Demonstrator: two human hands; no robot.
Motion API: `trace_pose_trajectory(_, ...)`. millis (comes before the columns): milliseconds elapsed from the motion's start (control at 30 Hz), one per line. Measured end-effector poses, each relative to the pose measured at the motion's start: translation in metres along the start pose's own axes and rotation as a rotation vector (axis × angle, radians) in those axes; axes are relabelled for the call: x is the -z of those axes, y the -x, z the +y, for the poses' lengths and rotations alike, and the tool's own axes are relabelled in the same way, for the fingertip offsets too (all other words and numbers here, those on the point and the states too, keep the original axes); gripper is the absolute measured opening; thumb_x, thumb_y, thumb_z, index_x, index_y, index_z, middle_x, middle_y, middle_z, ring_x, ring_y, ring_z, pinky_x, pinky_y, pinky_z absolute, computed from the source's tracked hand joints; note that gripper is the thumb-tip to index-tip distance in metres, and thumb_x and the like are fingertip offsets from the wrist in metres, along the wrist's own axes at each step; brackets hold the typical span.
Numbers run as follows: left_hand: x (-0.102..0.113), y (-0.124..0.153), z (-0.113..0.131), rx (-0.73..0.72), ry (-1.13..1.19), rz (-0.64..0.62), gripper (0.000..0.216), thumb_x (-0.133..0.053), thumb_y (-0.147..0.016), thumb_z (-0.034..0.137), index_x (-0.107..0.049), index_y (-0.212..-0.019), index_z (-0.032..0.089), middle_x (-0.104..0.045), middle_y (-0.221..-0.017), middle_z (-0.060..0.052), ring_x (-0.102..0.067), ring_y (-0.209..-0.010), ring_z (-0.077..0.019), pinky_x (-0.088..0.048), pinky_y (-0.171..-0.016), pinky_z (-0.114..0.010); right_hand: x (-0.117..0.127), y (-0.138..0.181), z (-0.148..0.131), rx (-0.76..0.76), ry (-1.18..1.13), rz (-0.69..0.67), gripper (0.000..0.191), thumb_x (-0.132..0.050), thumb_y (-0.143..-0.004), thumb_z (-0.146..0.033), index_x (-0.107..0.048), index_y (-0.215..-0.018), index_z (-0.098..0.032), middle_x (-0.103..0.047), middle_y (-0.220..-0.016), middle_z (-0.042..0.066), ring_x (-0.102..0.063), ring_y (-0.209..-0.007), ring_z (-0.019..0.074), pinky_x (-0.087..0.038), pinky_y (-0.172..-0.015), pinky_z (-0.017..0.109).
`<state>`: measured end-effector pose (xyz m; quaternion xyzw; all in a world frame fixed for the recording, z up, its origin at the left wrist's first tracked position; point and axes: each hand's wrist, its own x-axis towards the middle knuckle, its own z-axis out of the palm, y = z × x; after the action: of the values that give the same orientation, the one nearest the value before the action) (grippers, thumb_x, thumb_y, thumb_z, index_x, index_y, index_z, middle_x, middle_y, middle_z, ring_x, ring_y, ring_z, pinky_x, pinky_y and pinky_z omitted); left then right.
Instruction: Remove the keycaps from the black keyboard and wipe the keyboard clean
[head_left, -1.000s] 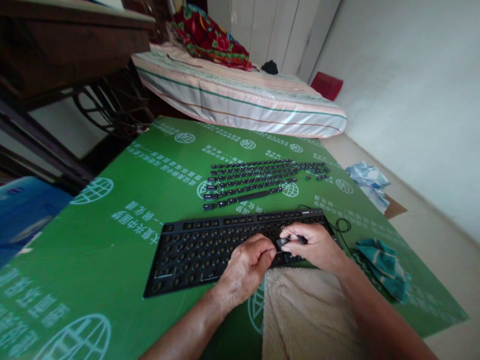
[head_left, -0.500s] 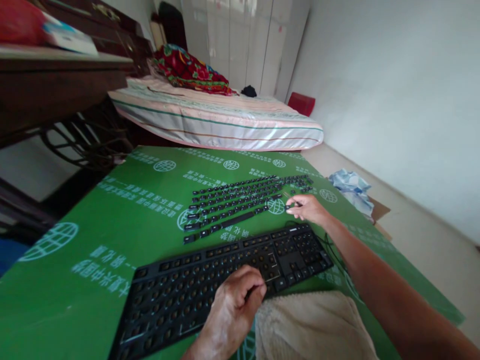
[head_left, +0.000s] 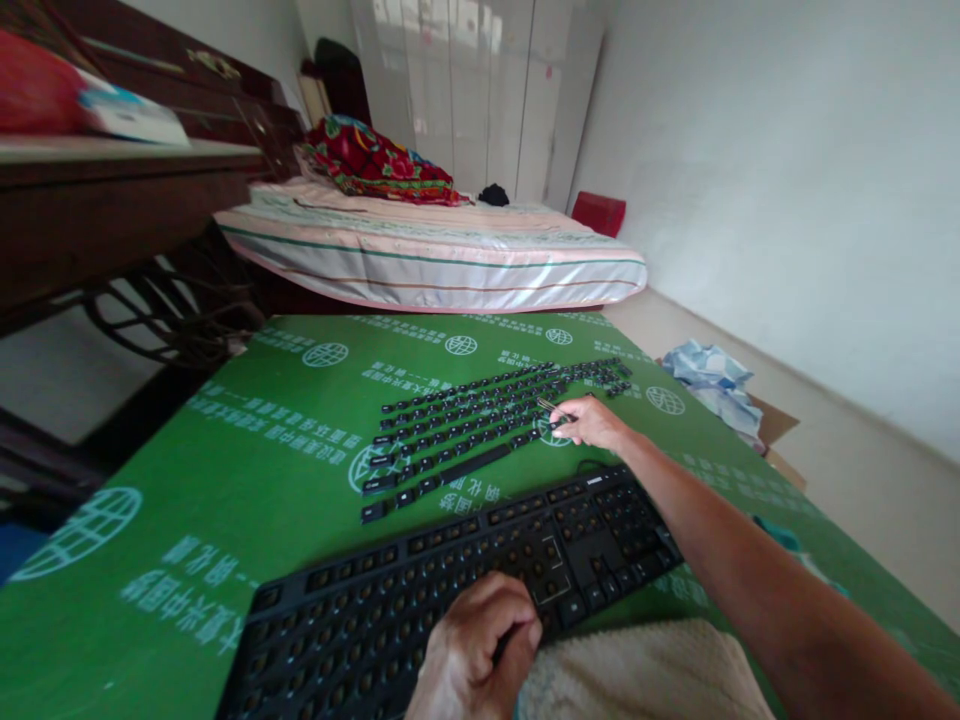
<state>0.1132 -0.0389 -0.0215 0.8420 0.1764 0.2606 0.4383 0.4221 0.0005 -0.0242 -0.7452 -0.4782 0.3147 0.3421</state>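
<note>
A black keyboard (head_left: 375, 590) lies on the green tabletop, most of its keycaps off and its bare key sockets showing. My left hand (head_left: 480, 640) rests over its near edge, with curled fingers and the thumb pressed in; whatever they hold is hidden. Beyond the keyboard, loose black keycaps (head_left: 457, 435) are laid out in slanting rows. At the right part of these rows, my right hand (head_left: 589, 422) pinches a thin two-pronged metal tool (head_left: 549, 406) that points left. Something small and dark, maybe a keycap, is by its fingertips.
Beige cloth (head_left: 645, 670) covers something at the near edge. Past the green tabletop (head_left: 187, 450) stands a bed (head_left: 435, 245) with a red floral blanket (head_left: 382, 165). A dark wooden sewing table (head_left: 127, 200) is at left. Crumpled cloth and cardboard (head_left: 776, 420) lie on the right floor.
My right hand has moved left towards the keycap rows with the metal tool. My left hand has stayed on the keyboard. The view has shifted slightly.
</note>
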Motion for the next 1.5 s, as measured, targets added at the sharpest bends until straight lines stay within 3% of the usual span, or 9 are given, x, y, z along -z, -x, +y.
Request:
trace_pose_trajectory(500, -0.001, 0.0, 0.002, 0.011, -0.018, -0.005, 0.02, -0.049, -0.085, 0.018, -0.054, -0.066, 0.02, -0.06, -0.072, -0.003, -0.058, -0.069, -0.0143, -0.046, -0.06, -0.021, -0.007, -0.014, 0.015, 0.063, -0.012, -0.008, 0.025, -0.073, -0.063, -0.026, -0.068, -0.084, -0.013, -0.054, -0.05, -0.005, -0.04, -0.037, 0.0037, -0.031, -0.039, 0.017)
trace_pose_trajectory(1067, -0.005, 0.0, -0.005, -0.02, 0.012, 0.024, 0.018, -0.05, -0.083, 0.015, -0.053, -0.065, 0.02, -0.059, -0.07, -0.002, -0.057, -0.067, -0.0132, -0.043, -0.06, -0.021, -0.006, -0.013, 0.011, 0.048, 0.022, -0.039, 0.022, -0.071, -0.066, -0.019, -0.068, -0.087, -0.013, -0.059, -0.057, -0.004, -0.041, -0.038, 0.0029, -0.032, -0.039, 0.016)
trace_pose_trajectory(1500, 0.0, 0.001, 0.002, 0.033, -0.028, -0.052, 0.018, -0.05, -0.085, 0.014, -0.056, -0.069, 0.018, -0.06, -0.076, -0.002, -0.059, -0.073, -0.0132, -0.044, -0.067, -0.021, -0.003, -0.006, 0.001, 0.032, 0.048, -0.025, 0.023, -0.072, -0.065, -0.018, -0.07, -0.088, -0.014, -0.059, -0.055, -0.004, -0.043, -0.038, 0.0041, -0.034, -0.042, 0.018)
